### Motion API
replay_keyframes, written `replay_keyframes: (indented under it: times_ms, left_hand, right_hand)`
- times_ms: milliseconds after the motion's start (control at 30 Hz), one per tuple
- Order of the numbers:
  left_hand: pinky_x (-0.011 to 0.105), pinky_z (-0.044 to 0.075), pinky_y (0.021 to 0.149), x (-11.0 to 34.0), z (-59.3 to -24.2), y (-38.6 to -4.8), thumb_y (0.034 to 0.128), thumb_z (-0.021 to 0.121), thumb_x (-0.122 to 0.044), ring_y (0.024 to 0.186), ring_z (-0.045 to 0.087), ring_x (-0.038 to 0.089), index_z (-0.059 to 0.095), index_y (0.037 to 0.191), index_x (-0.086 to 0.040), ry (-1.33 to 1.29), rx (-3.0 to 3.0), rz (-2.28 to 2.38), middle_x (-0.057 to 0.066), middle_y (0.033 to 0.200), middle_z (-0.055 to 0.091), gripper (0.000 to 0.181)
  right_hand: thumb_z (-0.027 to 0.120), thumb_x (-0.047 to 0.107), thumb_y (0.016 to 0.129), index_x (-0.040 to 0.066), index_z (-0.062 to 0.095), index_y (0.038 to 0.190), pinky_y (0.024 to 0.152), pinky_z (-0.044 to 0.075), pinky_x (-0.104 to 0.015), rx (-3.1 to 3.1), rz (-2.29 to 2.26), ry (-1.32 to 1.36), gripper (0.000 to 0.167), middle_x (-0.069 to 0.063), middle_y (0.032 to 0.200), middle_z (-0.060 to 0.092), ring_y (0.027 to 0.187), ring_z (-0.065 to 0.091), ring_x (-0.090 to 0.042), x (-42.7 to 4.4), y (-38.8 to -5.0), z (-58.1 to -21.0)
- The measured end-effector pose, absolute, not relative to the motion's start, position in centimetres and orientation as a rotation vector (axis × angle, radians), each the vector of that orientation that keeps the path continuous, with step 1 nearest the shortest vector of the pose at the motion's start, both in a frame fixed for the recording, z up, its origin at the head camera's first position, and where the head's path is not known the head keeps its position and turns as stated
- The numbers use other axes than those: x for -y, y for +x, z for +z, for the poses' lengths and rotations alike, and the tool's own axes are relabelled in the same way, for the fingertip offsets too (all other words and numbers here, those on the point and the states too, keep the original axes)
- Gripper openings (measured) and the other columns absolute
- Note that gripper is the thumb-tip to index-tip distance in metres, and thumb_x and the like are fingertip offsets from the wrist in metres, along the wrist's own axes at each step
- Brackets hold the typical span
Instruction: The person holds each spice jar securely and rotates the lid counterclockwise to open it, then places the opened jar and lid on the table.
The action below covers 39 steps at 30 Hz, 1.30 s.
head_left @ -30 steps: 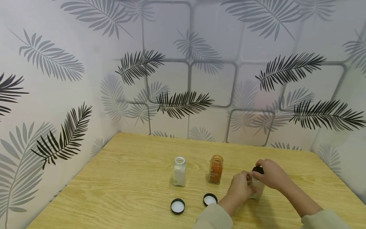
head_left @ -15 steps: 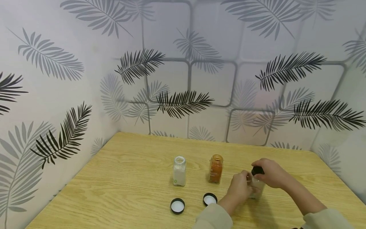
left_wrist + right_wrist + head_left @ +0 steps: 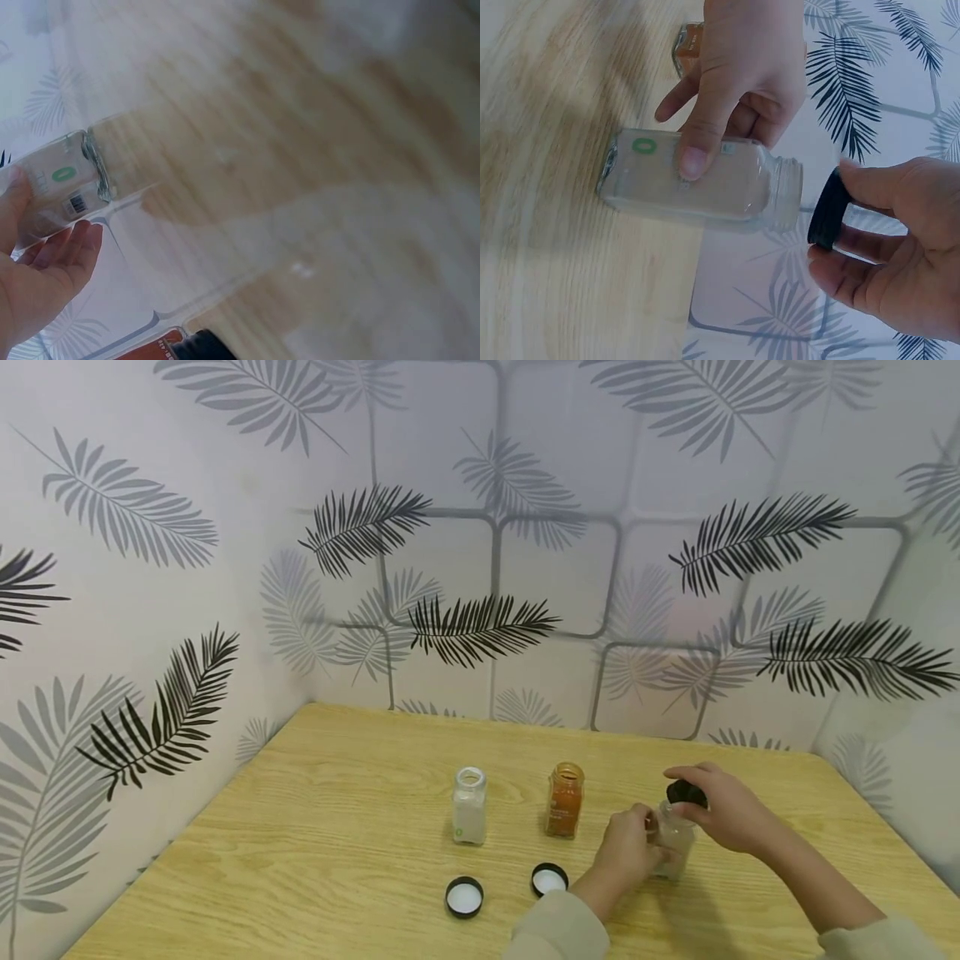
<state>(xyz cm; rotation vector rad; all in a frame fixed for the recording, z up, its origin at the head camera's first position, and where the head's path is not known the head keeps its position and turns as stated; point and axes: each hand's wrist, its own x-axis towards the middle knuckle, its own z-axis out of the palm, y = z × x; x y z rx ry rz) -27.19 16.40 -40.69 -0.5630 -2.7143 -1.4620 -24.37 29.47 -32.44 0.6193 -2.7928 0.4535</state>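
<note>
Near the table's right side, my left hand [image 3: 624, 850] grips a clear square glass jar [image 3: 677, 850] by its body. Pale contents and a green oval mark show through the jar [image 3: 694, 180] in the right wrist view. My right hand [image 3: 907, 240] pinches a black screw lid [image 3: 829, 210] between thumb and fingers. A small gap separates the lid from the jar's threaded mouth, which is uncovered. In the left wrist view, the left hand's [image 3: 52, 281] thumb and fingers lie around the jar [image 3: 64, 184].
Left of my hands stand two uncovered jars, one with orange-red powder [image 3: 565, 802] and one with white contents [image 3: 469, 810]. Two black lids [image 3: 464, 898] [image 3: 550, 879] lie upturned in front of them, white inside. A leaf-patterned wall [image 3: 450, 568] borders the wood-grain table [image 3: 322, 827].
The right hand has raised the black lid off the jar and drawn it slightly up and right, so the jar's rim now shows. The left hand still holds the jar in place.
</note>
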Motion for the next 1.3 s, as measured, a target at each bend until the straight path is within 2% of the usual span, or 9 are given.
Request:
replay_keyframes:
  times_ms: [200,300,533,833,1067,1300]
  left_hand:
    - [0.018,0.051,0.077,-16.4,-40.6,-27.1,0.0721,0.079,-0.018,0.096,0.064,0.011,0.06,0.103,-0.007,-0.556,2.739,-1.443,0.004,0.104,0.067,0.038]
    - [0.019,0.051,0.077,-16.5,-40.5,-27.1,0.0722,0.079,-0.019,0.096,0.064,0.011,0.06,0.105,-0.007,-0.549,2.751,-1.436,0.004,0.105,0.067,0.039]
    - [0.02,0.051,0.079,-16.4,-40.3,-27.0,0.0724,0.079,-0.02,0.097,0.063,0.011,0.06,0.107,-0.008,-0.545,2.759,-1.45,0.003,0.106,0.066,0.041]
    - [0.019,0.051,0.078,-16.1,-40.3,-27.0,0.0721,0.08,-0.018,0.097,0.064,0.011,0.06,0.107,-0.008,-0.552,2.75,-1.499,0.003,0.106,0.066,0.041]
    - [0.02,0.051,0.078,-16.1,-40.1,-27.0,0.071,0.081,-0.02,0.097,0.064,0.013,0.06,0.108,-0.009,-0.54,2.754,-1.548,0.003,0.106,0.066,0.044]
    - [0.02,0.051,0.075,-16.2,-40.1,-27.1,0.0704,0.082,-0.02,0.093,0.063,0.012,0.061,0.102,-0.01,-0.538,2.747,-1.537,0.002,0.102,0.067,0.039]
  right_hand:
    - [0.067,0.009,0.083,-0.007,0.058,0.114,0.061,0.047,-0.028,2.731,0.526,0.564,0.036,-0.018,0.098,0.057,0.076,0.055,-0.019,-30.2,-23.9,-32.9]
    - [0.067,0.01,0.083,-0.006,0.058,0.113,0.059,0.046,-0.023,2.712,0.562,0.537,0.035,-0.015,0.097,0.058,0.074,0.053,-0.014,-30.5,-23.5,-33.1]
    - [0.072,0.012,0.08,-0.005,0.058,0.112,0.057,0.048,-0.021,2.632,0.631,0.482,0.039,-0.017,0.099,0.06,0.071,0.055,-0.007,-31.0,-23.0,-33.7]
    - [0.075,0.005,0.074,-0.005,0.054,0.106,0.059,0.051,-0.02,2.589,0.731,0.467,0.039,-0.014,0.096,0.059,0.069,0.053,0.005,-31.5,-22.0,-34.9]
    - [0.075,0.004,0.074,-0.005,0.05,0.102,0.063,0.054,-0.022,2.593,0.797,0.467,0.039,-0.011,0.09,0.06,0.072,0.058,0.007,-32.2,-21.3,-36.0]
    - [0.076,0.001,0.072,-0.003,0.047,0.096,0.063,0.054,-0.021,2.593,0.889,0.464,0.038,-0.01,0.09,0.058,0.074,0.055,0.011,-32.7,-20.9,-37.4]
